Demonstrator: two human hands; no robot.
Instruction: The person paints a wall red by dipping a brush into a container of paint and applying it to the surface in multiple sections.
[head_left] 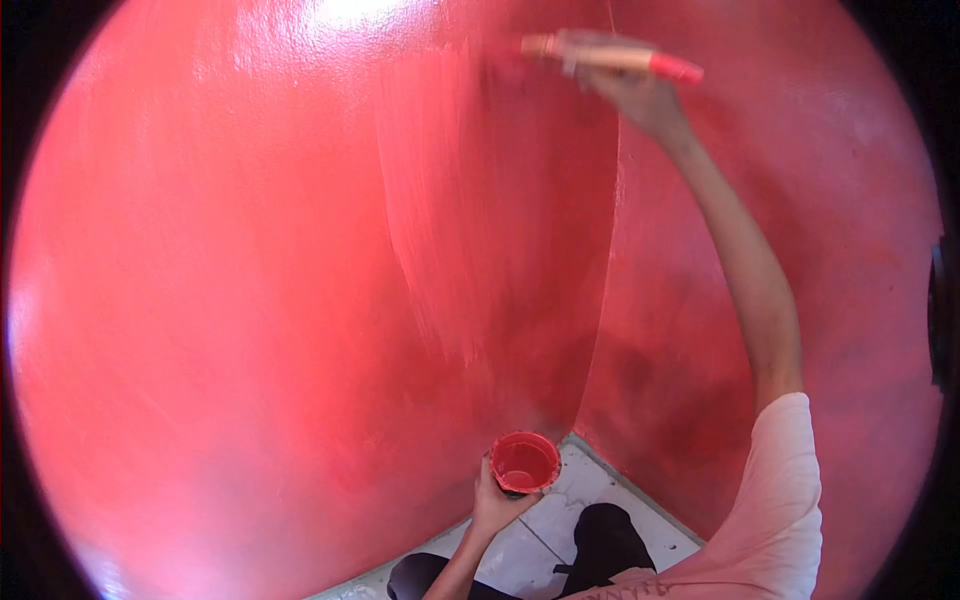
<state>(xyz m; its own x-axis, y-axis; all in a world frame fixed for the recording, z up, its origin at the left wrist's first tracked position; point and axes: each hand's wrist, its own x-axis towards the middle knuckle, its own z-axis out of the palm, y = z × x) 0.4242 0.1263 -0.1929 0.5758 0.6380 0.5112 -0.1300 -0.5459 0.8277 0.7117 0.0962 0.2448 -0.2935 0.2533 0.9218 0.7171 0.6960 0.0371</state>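
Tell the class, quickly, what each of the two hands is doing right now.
Left hand: closed around the side of the red cup.
Right hand: raised and closed on the brush, blurred.

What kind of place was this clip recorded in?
Probably a room indoors being painted, seen at one corner: two red walls meet above a pale tiled floor, the left hand holds a cup of red paint, and the right hand has a brush up at the wall.
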